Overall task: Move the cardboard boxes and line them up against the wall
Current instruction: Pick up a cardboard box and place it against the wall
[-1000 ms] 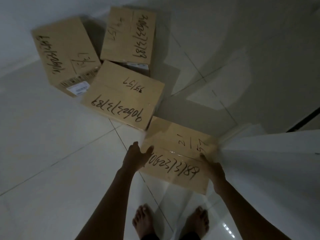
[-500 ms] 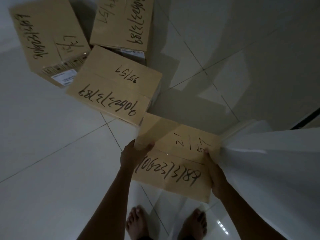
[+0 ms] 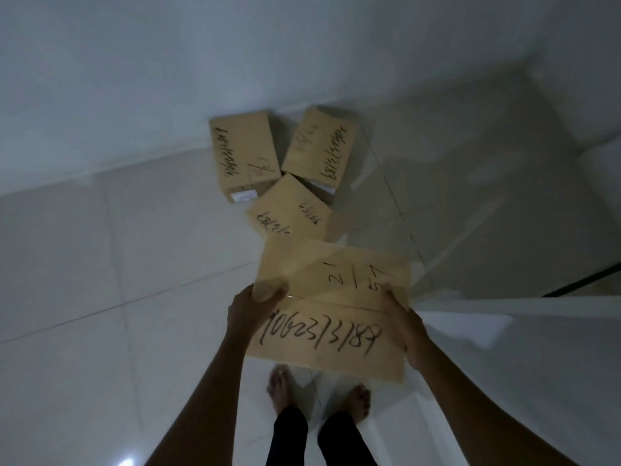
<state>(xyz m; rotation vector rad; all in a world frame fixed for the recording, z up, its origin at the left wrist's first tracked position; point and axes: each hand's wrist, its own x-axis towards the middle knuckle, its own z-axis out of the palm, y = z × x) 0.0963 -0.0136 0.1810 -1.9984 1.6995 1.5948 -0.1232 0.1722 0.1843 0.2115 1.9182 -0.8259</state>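
I hold a brown cardboard box (image 3: 332, 307) marked "21/57" in black, lifted off the floor above my feet. My left hand (image 3: 250, 306) grips its left edge and my right hand (image 3: 405, 326) grips its right edge. Beyond it, three more cardboard boxes lie on the tiles: a near one (image 3: 290, 211) partly hidden by the held box, a far left one (image 3: 243, 156) and a far right one (image 3: 319, 148), both close to the white wall (image 3: 168, 79).
The floor is pale glossy tile (image 3: 84, 264). A white wall corner or panel (image 3: 521, 348) stands close on my right, with a dark strip (image 3: 584, 279) on the floor beyond it. My bare feet (image 3: 285, 388) stand under the box.
The box marked "21/57" has come up from the floor in both hands. The view has risen, so the three other boxes look smaller and farther away.
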